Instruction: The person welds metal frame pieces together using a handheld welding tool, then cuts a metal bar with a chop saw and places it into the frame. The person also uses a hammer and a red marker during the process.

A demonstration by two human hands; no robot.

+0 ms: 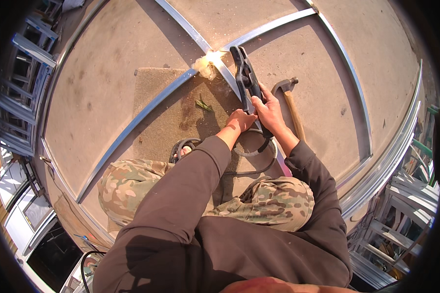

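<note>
My right hand (pixel 271 115) is wrapped round the handle of a black welding electrode holder (pixel 247 75), tilted with its jaws away from me. My left hand (pixel 240 120) is closed against the lower part of the same holder, beside the right one; its fingertips are partly hidden. A bright arc with sparks and smoke (pixel 209 64) burns at the crossing of the square metal bars, hiding the joint. One metal bar (pixel 137 126) runs from there toward the lower left. A thick cable (pixel 256 168) loops below my hands.
A claw hammer with a wooden handle (pixel 294 112) lies right of my hands. A worn brown mat (pixel 154 90) with a green scrap (pixel 203 104) lies under the frame. Stacked metal frames stand at left (pixel 22 107) and right (pixel 396 215). My camouflage-trousered knees are folded close by.
</note>
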